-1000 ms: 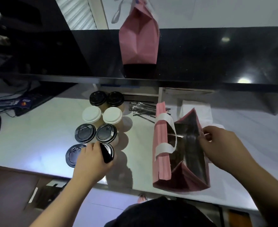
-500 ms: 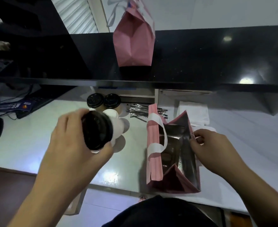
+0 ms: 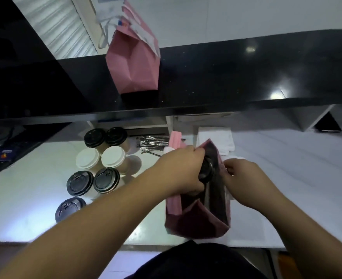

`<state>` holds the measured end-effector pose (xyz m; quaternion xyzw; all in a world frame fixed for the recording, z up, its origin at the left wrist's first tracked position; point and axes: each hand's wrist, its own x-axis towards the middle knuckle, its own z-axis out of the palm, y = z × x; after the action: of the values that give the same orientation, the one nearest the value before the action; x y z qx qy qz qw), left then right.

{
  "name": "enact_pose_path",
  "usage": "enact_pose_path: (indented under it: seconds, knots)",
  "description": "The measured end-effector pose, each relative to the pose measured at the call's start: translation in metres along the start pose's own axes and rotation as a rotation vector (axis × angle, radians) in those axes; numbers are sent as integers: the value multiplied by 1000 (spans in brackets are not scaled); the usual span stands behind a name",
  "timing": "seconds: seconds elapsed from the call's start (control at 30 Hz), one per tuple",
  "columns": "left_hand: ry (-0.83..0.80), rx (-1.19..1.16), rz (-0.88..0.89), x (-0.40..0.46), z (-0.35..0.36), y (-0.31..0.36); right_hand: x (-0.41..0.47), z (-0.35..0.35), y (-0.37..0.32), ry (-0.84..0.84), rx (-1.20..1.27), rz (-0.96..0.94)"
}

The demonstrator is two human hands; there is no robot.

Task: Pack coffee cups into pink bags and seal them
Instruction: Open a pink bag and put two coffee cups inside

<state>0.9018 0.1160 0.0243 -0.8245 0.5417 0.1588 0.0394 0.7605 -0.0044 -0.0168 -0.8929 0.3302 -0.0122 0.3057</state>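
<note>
An open pink bag (image 3: 198, 224) stands on the white counter (image 3: 35, 218) in front of me. My left hand (image 3: 183, 170) grips a black-lidded coffee cup (image 3: 206, 171) and holds it inside the bag's mouth, tilted. My right hand (image 3: 244, 182) pinches the bag's right rim and keeps it open. Several more cups stand to the left: two black-lidded ones at the back (image 3: 105, 136), two white-lidded ones (image 3: 100, 159), two dark-lidded ones (image 3: 93, 183) and one nearest me (image 3: 70, 208). A closed pink bag (image 3: 134, 63) stands on the black upper ledge.
A bundle of shiny wrapped sticks (image 3: 153, 143) lies behind the open bag. White folded napkins (image 3: 216, 137) sit at the back right. A dark keyboard and cables (image 3: 8, 152) lie at far left. The black ledge (image 3: 246, 77) overhangs the back of the counter.
My left hand has carried the black-lidded cup from the left of the counter over to the bag and lowered it into the opening. The right hand has kept its hold on the bag's rim.
</note>
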Motion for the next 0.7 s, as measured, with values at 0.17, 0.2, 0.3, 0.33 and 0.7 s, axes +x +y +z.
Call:
enact_pose_path:
  seconds: [0.17, 0.2, 0.3, 0.33, 0.7]
  knots:
    - [61, 168, 26, 12, 21, 3, 0, -2, 2, 19, -9, 31]
    - [55, 161, 33, 12, 24, 3, 1, -2, 3, 21, -17, 36]
    - [20, 139, 56, 18, 31, 7, -1, -3, 5, 34, -49, 35]
    - [11, 141, 49, 22, 33, 8, -1, -3, 5, 34, -49, 33]
    - [-140, 59, -81, 58, 66, -1, -4, -2, 11, 86, -68, -17]
